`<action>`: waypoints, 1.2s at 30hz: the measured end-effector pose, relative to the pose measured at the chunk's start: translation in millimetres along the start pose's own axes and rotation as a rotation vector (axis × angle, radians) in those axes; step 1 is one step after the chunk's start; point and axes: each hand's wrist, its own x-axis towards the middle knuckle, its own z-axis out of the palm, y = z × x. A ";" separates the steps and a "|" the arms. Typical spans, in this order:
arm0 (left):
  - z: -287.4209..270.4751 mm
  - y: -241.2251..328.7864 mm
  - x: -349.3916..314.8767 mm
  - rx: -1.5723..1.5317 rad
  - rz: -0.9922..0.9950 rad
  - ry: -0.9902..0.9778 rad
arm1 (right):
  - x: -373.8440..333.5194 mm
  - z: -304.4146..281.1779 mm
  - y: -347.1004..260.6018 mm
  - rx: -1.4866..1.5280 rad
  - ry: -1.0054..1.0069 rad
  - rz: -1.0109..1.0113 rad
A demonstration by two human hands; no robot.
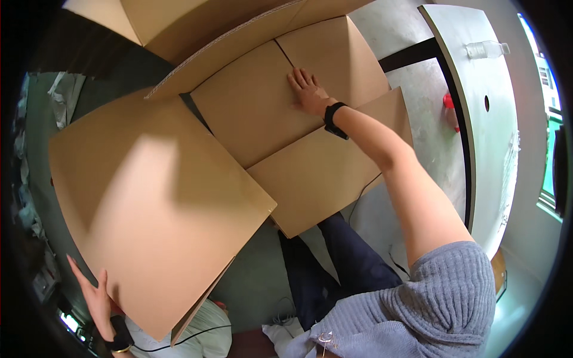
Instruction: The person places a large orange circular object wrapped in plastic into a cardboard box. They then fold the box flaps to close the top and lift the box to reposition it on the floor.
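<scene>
My right hand [307, 92] lies flat with spread fingers on the brown cardboard panels of a large box [250, 113], close to a dark slit between two panels. A black band is around that wrist. To the left is a wide folded cardboard sheet [197, 221], with a second layer showing under its near edge. My left hand [95, 295] is at the sheet's near-left edge, fingers stretched and thumb apart. Its palm seems to rest against the edge; firm contact cannot be made out. A nearer cardboard flap [322, 170] extends toward my legs.
Another open cardboard box [197, 24] stands at the far side. On the right is a pale table [486, 137] bearing a clear plastic bottle [486, 49]. A red-topped bottle [452, 112] is beside the table's dark edge. White bags [206, 328] and a thin black cord [179, 343] lie near me.
</scene>
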 end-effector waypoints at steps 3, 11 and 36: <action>4.1 127.8 33.5 -0.215 0.268 -0.136 | 11.2 18.8 5.6 -0.004 -0.055 -0.014; 138.3 315.2 161.9 -0.073 0.743 -0.087 | 20.1 15.5 -0.8 -0.043 -0.178 0.090; 4.2 279.5 -1.4 -0.445 0.330 -0.462 | -82.5 42.6 -9.4 -0.070 0.038 -0.292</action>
